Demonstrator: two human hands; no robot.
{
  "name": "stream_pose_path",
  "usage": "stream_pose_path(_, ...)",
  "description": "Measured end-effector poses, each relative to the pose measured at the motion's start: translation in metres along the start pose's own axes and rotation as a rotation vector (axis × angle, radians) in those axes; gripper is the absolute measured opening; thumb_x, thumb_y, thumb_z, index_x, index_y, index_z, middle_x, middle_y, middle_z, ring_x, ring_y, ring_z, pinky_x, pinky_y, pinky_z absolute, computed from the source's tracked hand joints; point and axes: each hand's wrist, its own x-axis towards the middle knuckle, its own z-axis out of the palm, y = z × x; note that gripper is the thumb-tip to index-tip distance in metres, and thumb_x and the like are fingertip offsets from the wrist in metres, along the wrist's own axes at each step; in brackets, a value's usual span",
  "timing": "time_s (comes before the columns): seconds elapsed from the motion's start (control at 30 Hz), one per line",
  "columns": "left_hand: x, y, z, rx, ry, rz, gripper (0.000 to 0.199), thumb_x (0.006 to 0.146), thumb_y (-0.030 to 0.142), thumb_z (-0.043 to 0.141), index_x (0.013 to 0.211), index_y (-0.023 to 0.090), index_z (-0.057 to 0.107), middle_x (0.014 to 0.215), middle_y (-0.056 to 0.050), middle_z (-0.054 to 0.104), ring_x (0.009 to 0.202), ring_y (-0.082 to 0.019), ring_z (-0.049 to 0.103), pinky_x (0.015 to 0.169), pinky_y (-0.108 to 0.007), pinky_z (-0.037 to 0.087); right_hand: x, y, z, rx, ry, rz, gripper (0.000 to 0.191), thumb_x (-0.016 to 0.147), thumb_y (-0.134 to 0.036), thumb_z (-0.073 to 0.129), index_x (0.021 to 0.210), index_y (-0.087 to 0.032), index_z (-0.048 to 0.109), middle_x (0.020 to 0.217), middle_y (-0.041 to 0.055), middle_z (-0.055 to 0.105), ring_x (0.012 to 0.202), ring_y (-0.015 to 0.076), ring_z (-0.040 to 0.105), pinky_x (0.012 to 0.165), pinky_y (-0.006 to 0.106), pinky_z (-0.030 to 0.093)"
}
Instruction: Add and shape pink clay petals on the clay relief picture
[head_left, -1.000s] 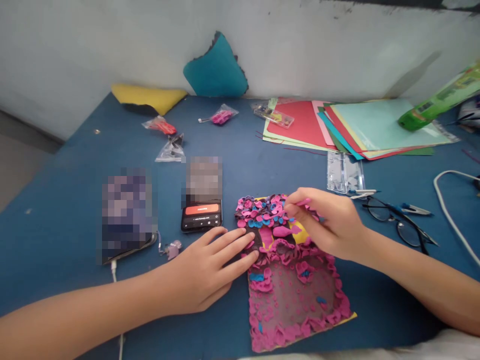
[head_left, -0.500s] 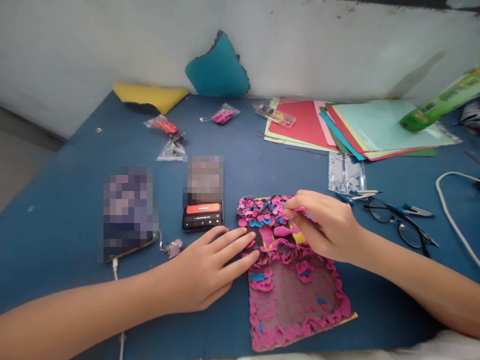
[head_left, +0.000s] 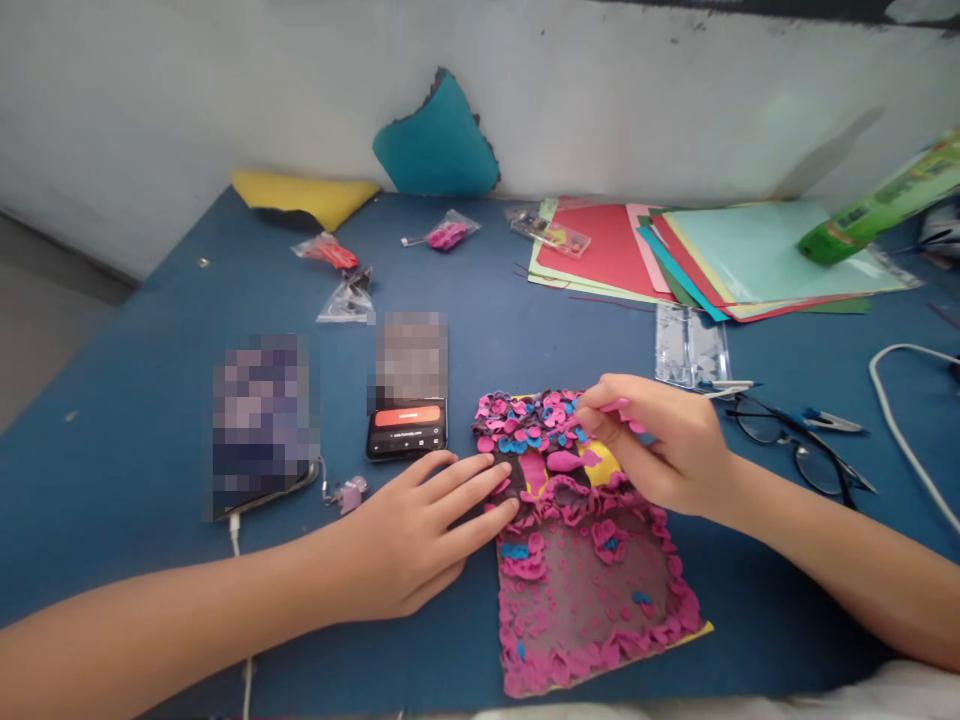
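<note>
So I was standing there watching this person work on a clay-covered panel [head_left: 566,590], and the layout was pretty neat. The panel lay flat on the blue table [head_left: 127,500], right in front of them, long axis running away from the body toward the wall, with its far end leaning a bit to the left. Pink frills all round the lower part, a thick crust of pink, blue and dark curls up top.

The right hand [head_left: 671,450] was the nearer one to that crust. It came in from the right side, over the panel's upper right, thumb and forefinger pinched together on what looked like a slim pink bit [head_left: 617,405]. The curls lay just past those fingertips, off to the left. Couldn't tell whether the fingertips were actually touching the crust or just above it.

The left hand [head_left: 420,530] was open and palm down, not gripping anything I could see, fingertips resting on the panel's left edge around the middle.

Nearest stuff: a black phone [head_left: 409,435] just beyond the left hand, glasses [head_left: 787,438] off beyond the right wrist.
</note>
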Motion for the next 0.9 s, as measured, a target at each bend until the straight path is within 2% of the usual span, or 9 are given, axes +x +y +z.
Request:
stream_pose_path(0.13, 0.000, 0.000, -0.001, -0.001, -0.004, 0.004, 0.043, 0.096, 0.015, 0.045, 0.138, 0.018, 0.051, 0.149, -0.010, 0.051, 0.135, -0.026, 0.048, 0.110, -0.041, 0.034, 0.002, -0.003, -0.006, -0.003, 0.008, -0.014, 0.021, 0.091, -0.001, 0.052, 0.091, -0.022, 0.052, 0.067, -0.0008, 0.054, 0.057, 0.0121, 0.046, 0.052, 0.024, 0.040)
stream_pose_path(0.53, 0.000, 0.000, 0.000, -0.009, -0.001, 0.004, 0.044, 0.095, 0.017, 0.050, 0.138, 0.018, 0.052, 0.147, -0.011, 0.052, 0.133, -0.027, 0.051, 0.110, -0.042, 0.037, -0.003, 0.005, 0.011, -0.033, -0.027, -0.117, 0.021, 0.088, 0.001, 0.046, 0.088, -0.020, 0.050, 0.067, 0.0009, 0.056, 0.057, 0.0133, 0.044, 0.053, 0.024, 0.040)
stream_pose_path(0.9, 0.001, 0.000, -0.002, 0.006, -0.008, -0.004, 0.043, 0.094, 0.017, 0.050, 0.137, 0.019, 0.054, 0.146, -0.011, 0.054, 0.133, -0.027, 0.050, 0.110, -0.041, 0.038, -0.002, -0.001, 0.006, -0.063, 0.036, -0.082, 0.020, 0.090, -0.002, 0.050, 0.086, -0.021, 0.052, 0.065, -0.0008, 0.056, 0.056, 0.0131, 0.046, 0.056, 0.024, 0.044)
